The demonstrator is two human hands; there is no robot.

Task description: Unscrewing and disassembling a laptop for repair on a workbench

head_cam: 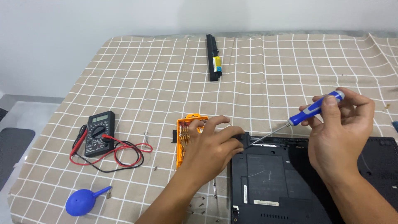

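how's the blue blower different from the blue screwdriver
The blower is a round bulb with a short nozzle; the screwdriver is slim, with a long metal shaft. The blower lies untouched on the checked cloth at the near left; the screwdriver is held tilted in the right hand, its tip on the black laptop, which the left hand steadies. Both are blue.

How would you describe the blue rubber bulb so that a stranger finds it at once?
Start at the checked beige tablecloth and go to its near left corner. Below the black multimeter with red and black leads lies the round blue rubber air blower, the only blue thing on that side.
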